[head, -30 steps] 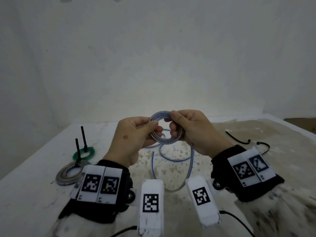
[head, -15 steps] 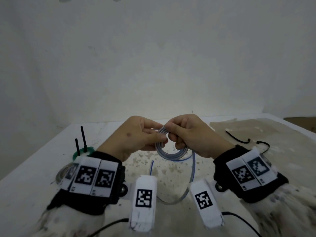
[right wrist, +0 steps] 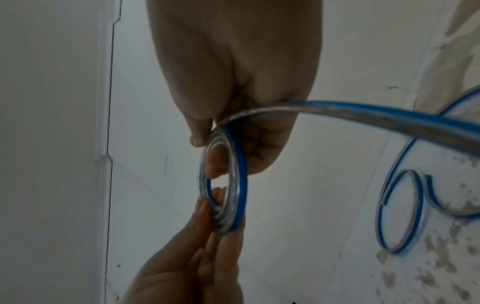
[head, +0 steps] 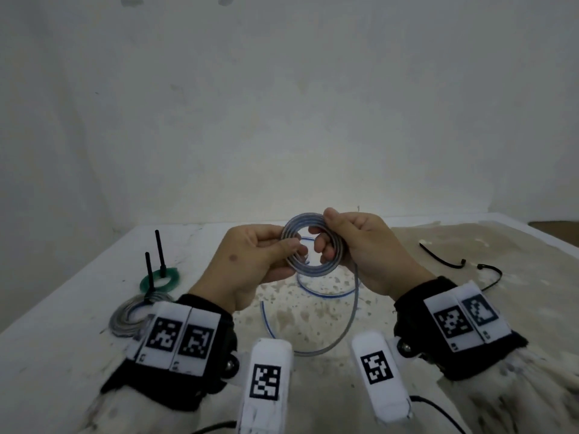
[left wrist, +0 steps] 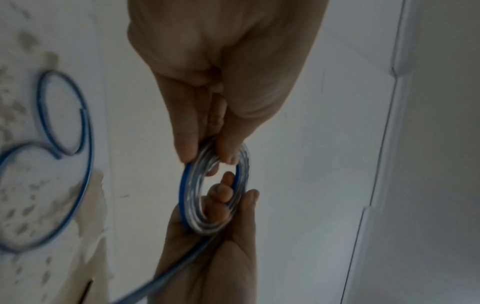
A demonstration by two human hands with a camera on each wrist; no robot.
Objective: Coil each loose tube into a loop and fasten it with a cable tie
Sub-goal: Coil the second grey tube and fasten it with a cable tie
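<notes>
Tube coil (head: 313,245) in both hands (head: 250,264)

Both hands lifted slightly since half a second ago, coil (head: 310,245) turned to face the viewer again, ring open, right hand (head: 363,249) now gripping its far-right rim, left hand (head: 250,264) pinching its near-left.

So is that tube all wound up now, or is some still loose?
Partly wound. Both hands hold the coil, but a long tail hangs from it and curls loose across the table.
</notes>
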